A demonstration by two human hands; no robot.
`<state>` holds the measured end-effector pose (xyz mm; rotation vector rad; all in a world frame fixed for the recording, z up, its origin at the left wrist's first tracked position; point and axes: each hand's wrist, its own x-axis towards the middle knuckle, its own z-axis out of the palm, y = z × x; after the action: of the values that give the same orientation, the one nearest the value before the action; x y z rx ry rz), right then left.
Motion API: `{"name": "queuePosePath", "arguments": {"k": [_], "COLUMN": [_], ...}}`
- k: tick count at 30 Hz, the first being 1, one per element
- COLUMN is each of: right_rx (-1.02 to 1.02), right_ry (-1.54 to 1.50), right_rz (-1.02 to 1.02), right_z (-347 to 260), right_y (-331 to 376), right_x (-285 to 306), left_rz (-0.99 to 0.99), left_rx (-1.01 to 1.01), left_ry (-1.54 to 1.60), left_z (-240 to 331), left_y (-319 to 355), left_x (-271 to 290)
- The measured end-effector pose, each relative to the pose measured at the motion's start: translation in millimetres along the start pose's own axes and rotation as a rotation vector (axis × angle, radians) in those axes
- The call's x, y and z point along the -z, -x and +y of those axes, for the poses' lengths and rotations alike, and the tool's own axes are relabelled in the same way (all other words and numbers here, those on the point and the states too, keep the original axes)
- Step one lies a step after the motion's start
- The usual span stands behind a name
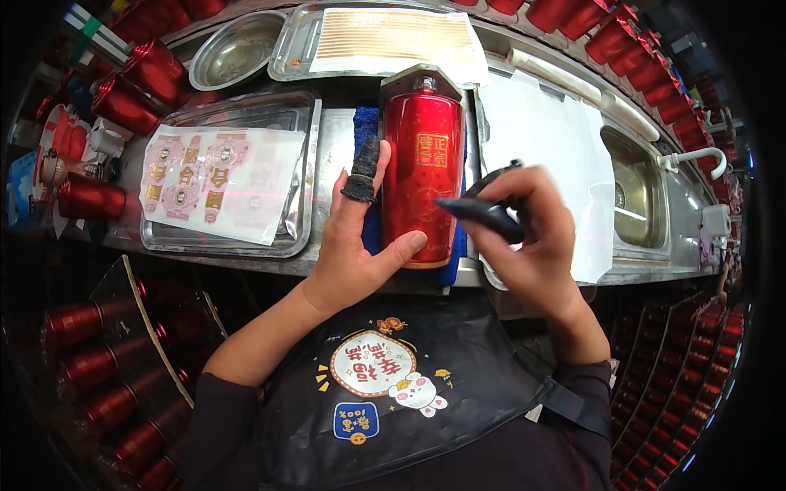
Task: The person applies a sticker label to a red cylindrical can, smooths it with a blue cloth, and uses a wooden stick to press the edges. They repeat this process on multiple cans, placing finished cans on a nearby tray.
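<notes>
A glossy red bottle (419,196) lies with its neck pointing away, bearing a gold square mark and a fainter patch lower down. Beneath it are a blue towel (366,135) and a dark angular support (399,80). My left hand (354,233) rests along the bottle's left side, fingers stretched apart and thumb on its near part. Black wrapping (361,173) covers one of its fingers. Closed around a dark tool with a pointed tip (483,214), my right hand (532,237) is at the bottle's right side. Blur hides the tool's exact kind and whether its tip touches the bottle.
Printed transfer sheets (217,176) lie on a metal tray (304,221) at left. Behind are a water-filled metal bowl (236,53) and a gold-striped sheet (397,37). White sheets (544,164) lie right, beside a sink (634,184) with a faucet (696,161). Red bottles surround the bench.
</notes>
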<state>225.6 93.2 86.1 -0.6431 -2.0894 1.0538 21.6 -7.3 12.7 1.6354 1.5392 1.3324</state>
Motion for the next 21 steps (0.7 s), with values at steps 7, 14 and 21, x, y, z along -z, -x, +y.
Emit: {"name": "queuePosePath", "arguments": {"k": [7, 14, 21], "right_rx": [0.457, 0.395, 0.435], "right_ry": [0.414, 0.252, 0.482], "right_rz": [0.071, -0.018, 0.148], "right_z": [20.2, 12.1, 36.1], "right_y": [-65.8, -73.5, -99.0], "right_x": [-5.7, 2.6, 7.9], "left_rz": [0.015, -0.009, -0.003], "left_rx": [0.016, 0.035, 0.032], "left_ry": [0.016, 0.048, 0.039], "left_z": [0.9, -0.9, 1.0], "left_y": [0.2, 0.6, 1.0], "left_x": [-2.4, -4.6, -4.1]}}
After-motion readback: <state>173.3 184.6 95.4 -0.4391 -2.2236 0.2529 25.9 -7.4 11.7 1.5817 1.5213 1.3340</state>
